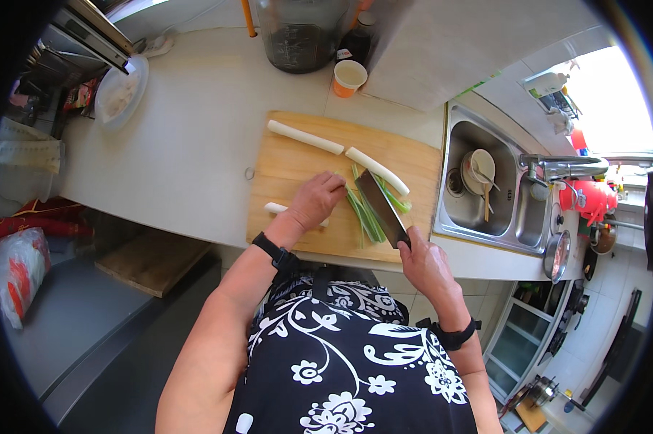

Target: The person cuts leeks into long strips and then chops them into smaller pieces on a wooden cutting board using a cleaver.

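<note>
My right hand (427, 263) grips the handle of a cleaver (382, 209), whose broad blade slants up and left over the wooden cutting board (305, 163). Cut green leek leaves (365, 214) lie beside and partly beneath the blade. My left hand (318, 198) is over the board with its fingers curled at the left edge of the greens; whether they hold anything is hidden. A short white stalk piece (275, 208) passes under my left wrist. Along the board's far side lie two longer white stalks, a left one (305, 136) and a right one (378, 171).
Right of the board is a steel double sink (500, 222) with stacked bowls (478, 165) and a faucet (568, 165). Behind stand an orange-and-white cup (350, 78), a dark bottle (356, 43) and a large glass jar (305, 38). A plastic container (121, 92) sits at far left.
</note>
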### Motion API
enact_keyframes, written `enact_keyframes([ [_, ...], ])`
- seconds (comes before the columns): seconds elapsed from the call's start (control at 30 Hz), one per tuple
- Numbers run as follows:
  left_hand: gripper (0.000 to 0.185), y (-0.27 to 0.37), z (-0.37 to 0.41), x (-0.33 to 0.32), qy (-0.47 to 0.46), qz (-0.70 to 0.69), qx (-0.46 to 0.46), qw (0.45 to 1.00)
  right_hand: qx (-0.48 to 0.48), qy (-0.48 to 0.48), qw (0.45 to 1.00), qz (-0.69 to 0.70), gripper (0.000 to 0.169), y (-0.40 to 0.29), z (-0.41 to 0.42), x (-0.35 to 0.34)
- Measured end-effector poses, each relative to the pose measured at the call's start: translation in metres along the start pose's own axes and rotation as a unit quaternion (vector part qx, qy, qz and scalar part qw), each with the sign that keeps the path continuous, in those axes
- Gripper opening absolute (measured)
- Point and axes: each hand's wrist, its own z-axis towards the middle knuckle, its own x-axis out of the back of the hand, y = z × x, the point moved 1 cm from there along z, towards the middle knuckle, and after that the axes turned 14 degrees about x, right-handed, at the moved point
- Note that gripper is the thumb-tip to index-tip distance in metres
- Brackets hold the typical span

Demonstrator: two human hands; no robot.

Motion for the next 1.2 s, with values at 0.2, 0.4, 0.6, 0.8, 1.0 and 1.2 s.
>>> enact_keyframes([
  [0.2,0.013,0.002,-0.001,-0.003,-0.021,-0.005,0.048,0.999,0.022,-0.011,1.0,-0.001,0.02,-0.008,0.017,-0.005],
  [0.4,0.013,0.0,0.002,-0.002,-0.017,0.005,0.018,1.0,0.032,-0.023,0.999,-0.008,0.019,-0.004,0.03,-0.009],
  [0.6,0.01,-0.003,0.005,-0.004,0.002,-0.005,0.045,0.999,0.05,-0.017,0.998,-0.021,0.018,-0.002,0.035,-0.014],
  [0.8,0.01,-0.008,0.003,-0.011,-0.023,-0.011,0.023,0.999,-0.014,-0.068,0.998,-0.005,0.019,0.014,-0.021,-0.017],
  [1.0,0.01,-0.006,0.005,-0.008,-0.02,-0.022,0.015,0.999,-0.063,-0.082,0.995,-0.009,0.019,0.025,-0.077,-0.022],
  [1.2,0.009,-0.003,0.007,-0.004,-0.017,-0.028,0.012,0.999,-0.072,-0.082,0.994,-0.024,0.017,0.023,-0.093,-0.01],
])
